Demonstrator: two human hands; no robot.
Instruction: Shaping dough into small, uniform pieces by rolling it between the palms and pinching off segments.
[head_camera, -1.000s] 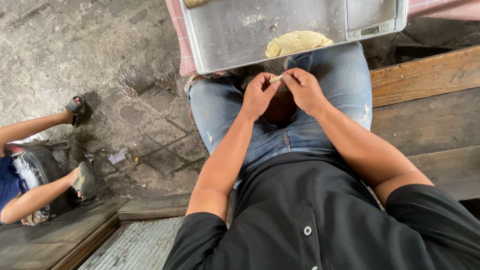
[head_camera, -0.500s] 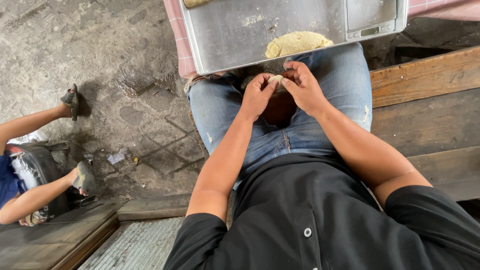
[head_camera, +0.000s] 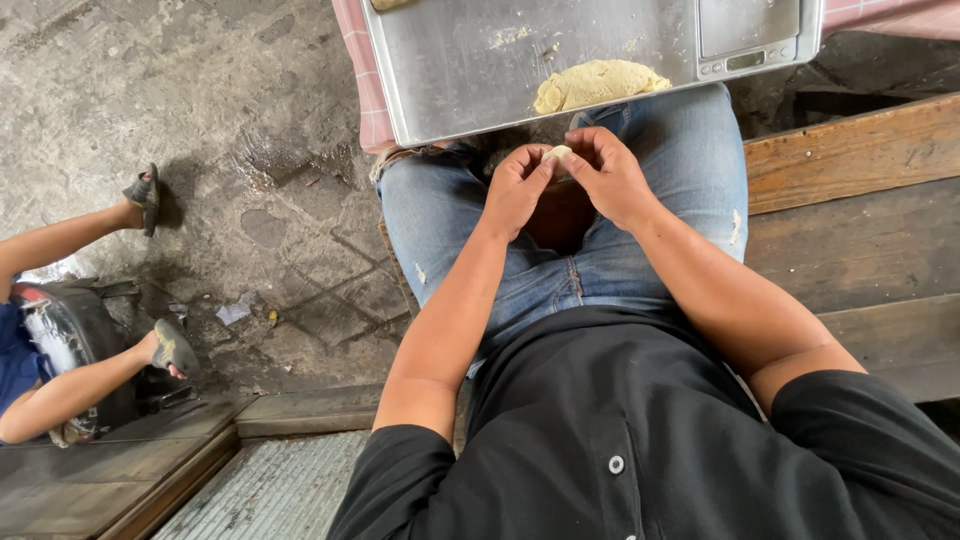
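Cracked concrete floor (head_camera: 200, 120) is filling the left of the view; worn wooden planks (head_camera: 860, 230) are running along the right, under the seated person.

Counts: one metal tray (head_camera: 480, 60), resting on a checked cloth (head_camera: 352, 70) at the top edge; one flat mound of yellow dough (head_camera: 598, 83) lying at the tray's near edge; one small digital scale (head_camera: 752, 35) sitting at the tray's right corner; one small piece of dough (head_camera: 558, 153) in hand. Two hands are working, both the wearer's own.

Grip: left hand (head_camera: 515, 188) and right hand (head_camera: 608, 175) are meeting over the lap, just below the tray's near edge. Fingertips of both are pinching together on the small piece of dough, thumbs and forefingers closed tight on it from either side, with the other fingers curling in.

Hard to make out: the small piece is mostly covered by the fingers, only a pale tip showing. The tray and scale are cut off by the top edge. A second person is sitting at the far left, only bare legs and two sandals (head_camera: 160, 270) showing, with a dark bag (head_camera: 70, 340) between them.
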